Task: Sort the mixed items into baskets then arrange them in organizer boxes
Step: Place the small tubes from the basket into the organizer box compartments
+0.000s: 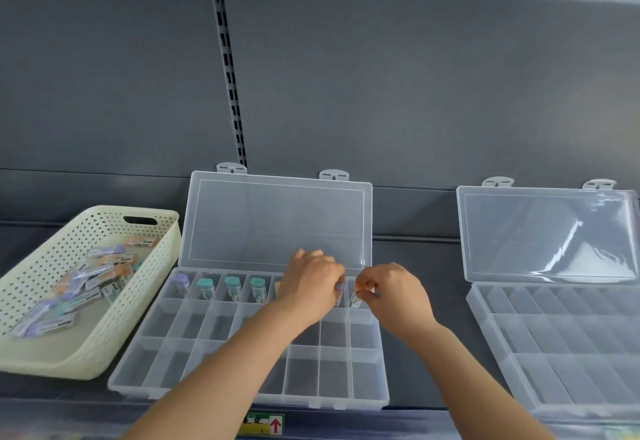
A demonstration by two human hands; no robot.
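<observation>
Dark grey metal shelf with a grey back panel and a slotted upright carries a cream perforated plastic basket at the left, holding loose small packs. Beside it lies a clear plastic organizer box, lid open, and well to the right a second clear organizer box. Both hands are over the far row's right end: the left hand curls round a purple-capped tube, and the right hand pinches an orange-capped tube. Three teal-capped tubes stand further left in that row. A yellow-and-green label on the shelf edge shows a red arrow (its writing is too blurred to read).
</observation>
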